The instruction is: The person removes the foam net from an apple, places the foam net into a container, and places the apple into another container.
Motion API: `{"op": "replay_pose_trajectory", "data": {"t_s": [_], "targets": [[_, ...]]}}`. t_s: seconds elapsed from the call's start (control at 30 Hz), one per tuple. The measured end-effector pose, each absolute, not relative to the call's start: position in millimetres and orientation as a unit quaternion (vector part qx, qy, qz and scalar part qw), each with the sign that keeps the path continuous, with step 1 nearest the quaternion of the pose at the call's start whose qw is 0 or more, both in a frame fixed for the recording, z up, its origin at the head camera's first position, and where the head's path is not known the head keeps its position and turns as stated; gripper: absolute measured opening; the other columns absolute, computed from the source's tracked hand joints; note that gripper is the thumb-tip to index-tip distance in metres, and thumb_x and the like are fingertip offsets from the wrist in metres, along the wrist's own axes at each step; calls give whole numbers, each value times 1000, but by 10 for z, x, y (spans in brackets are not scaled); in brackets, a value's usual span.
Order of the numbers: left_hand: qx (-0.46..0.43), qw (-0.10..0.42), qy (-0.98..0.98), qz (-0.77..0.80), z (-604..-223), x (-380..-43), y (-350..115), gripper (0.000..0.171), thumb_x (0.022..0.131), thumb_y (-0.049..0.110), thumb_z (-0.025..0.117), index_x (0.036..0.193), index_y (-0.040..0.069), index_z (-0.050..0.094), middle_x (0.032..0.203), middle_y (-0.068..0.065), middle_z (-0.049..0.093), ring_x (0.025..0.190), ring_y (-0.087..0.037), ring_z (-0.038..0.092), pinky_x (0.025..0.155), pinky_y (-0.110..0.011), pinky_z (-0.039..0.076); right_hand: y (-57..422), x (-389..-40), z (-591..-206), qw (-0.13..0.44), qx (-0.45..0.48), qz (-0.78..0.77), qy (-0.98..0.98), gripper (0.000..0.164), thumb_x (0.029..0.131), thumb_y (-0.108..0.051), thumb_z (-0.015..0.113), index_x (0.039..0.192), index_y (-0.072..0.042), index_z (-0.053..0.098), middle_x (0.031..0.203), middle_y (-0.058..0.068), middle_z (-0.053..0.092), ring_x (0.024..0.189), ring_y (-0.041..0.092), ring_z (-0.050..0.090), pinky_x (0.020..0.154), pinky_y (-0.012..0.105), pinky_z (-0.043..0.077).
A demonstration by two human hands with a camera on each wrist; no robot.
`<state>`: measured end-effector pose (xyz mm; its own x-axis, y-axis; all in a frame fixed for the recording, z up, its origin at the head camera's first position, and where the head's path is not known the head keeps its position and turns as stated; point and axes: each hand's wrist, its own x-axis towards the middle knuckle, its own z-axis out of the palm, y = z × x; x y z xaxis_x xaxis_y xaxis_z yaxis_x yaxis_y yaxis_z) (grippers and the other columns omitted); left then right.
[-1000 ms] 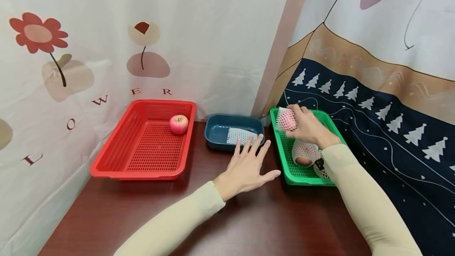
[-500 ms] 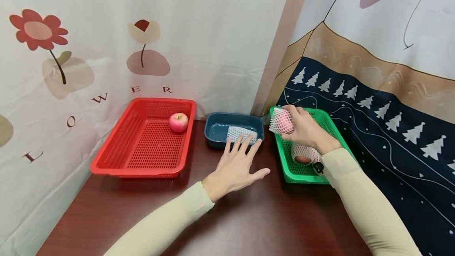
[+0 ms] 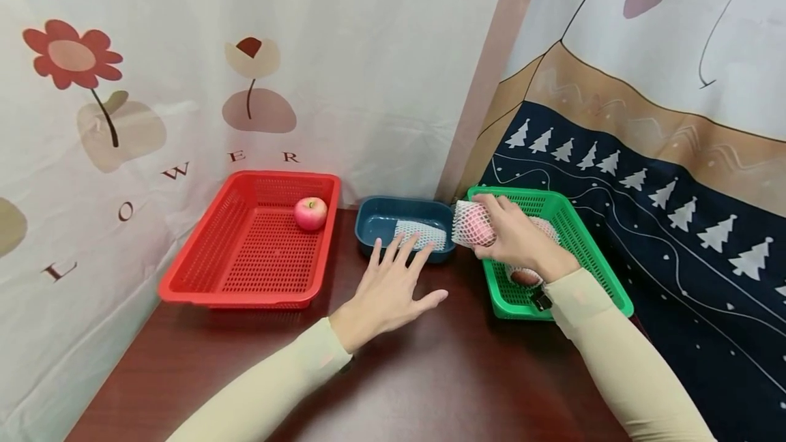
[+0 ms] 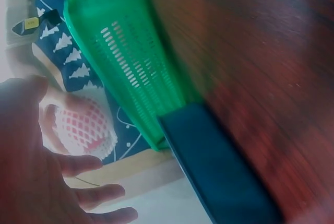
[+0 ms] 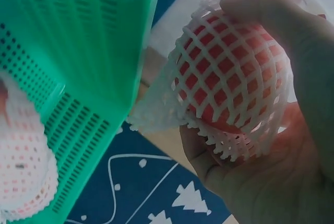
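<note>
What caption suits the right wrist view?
Right hand gripping a netted fruit near a green basket with another fruit inside.

The right hand and white netting partly conceal a gripped fruit; the same hand partly obscures wrapped fruit in a green basket, cropped in the right-wrist view. The left-wrist view's edge cuts the left hand.
</note>
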<state>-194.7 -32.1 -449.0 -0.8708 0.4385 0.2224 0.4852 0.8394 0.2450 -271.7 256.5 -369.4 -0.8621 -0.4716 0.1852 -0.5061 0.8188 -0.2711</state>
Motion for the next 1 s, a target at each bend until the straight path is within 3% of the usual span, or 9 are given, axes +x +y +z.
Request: {"op": "replay_pose_trajectory", "data": {"t_s": [0.2,0.6,1.0], "targets": [[-240,96,-956,-137,-4524,-1945,-429,94,107,83,58,180,24,45,188,-12,41,176,-46,36,142,-77,26,2483,-2659,-3723,43,260,167,-950,98,89,-23,97,171,-9,44,156,30,61,141,53,63,120,73,56],[-224,94,-958,-153,-4535,-1901,-618,94,107,78,63,180,21,45,189,-15,40,176,-47,37,142,-75,29,2289,-2543,-3838,57,292,174,-939,97,87,-23,100,168,-7,48,143,28,66,129,49,69,111,67,62],[-212,82,-958,-175,-4626,-1815,-732,95,108,74,65,182,20,41,187,-16,43,174,-47,40,143,-71,30,2123,-2376,-3885,48,310,175,-933,98,88,-22,101,168,-4,48,149,29,65,135,49,67,115,68,60]]}}
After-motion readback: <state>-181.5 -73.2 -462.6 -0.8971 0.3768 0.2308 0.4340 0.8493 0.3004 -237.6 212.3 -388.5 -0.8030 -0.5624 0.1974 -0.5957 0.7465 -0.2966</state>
